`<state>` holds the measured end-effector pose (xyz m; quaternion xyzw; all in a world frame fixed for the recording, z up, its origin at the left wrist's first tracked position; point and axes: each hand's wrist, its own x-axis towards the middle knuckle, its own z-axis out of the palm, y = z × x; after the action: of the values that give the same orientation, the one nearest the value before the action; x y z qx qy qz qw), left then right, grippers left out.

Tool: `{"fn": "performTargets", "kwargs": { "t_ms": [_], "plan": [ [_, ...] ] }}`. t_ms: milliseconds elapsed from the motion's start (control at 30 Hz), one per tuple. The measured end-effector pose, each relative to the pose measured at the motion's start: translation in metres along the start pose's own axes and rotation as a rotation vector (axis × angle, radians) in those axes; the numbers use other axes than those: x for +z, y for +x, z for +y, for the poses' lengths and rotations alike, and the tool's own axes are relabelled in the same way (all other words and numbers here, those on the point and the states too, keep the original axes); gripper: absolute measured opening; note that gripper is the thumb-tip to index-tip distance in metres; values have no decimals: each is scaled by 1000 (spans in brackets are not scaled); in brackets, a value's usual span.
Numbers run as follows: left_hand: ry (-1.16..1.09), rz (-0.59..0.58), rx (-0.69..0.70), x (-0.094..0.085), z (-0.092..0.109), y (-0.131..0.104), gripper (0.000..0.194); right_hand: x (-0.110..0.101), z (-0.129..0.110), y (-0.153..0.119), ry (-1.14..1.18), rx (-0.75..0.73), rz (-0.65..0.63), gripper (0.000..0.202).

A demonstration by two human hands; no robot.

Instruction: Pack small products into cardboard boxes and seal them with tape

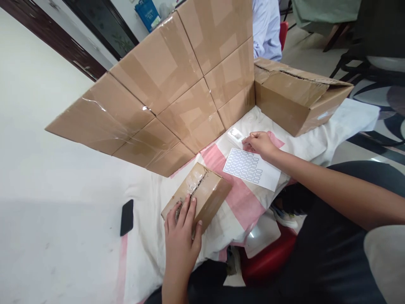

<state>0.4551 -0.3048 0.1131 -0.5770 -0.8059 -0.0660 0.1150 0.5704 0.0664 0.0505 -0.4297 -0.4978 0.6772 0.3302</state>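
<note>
Head view: the left hand point(181, 236) lies over a small cardboard box point(209, 192) near the front edge of the counter point(147, 236), fingers loosely spread, thumb against its side. Beside a clear packet point(236, 134), the right hand point(257, 144) is drawn into a pinch; whether it grips the packet, I cannot tell. A label sheet point(242, 166) lies under that wrist, towards the front edge.

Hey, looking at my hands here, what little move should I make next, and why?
Perhaps turn your right hand slightly to check its fingertips: they sit near the white packet and the printed sheet, and I can't tell whether they hold anything. Your left hand rests on the small box, so it seems steadied.
</note>
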Motion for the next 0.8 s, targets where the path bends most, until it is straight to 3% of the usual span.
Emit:
{"fn": "performTargets", "kwargs": {
  "t_ms": [667, 800],
  "plan": [
    [24, 20, 7, 0, 2, 2, 69, 1, 20, -7, 50, -21, 66, 27],
    [32, 10, -1, 1, 2, 2, 69, 0, 23, -9, 71, -67, 48, 35]
  ]
}}
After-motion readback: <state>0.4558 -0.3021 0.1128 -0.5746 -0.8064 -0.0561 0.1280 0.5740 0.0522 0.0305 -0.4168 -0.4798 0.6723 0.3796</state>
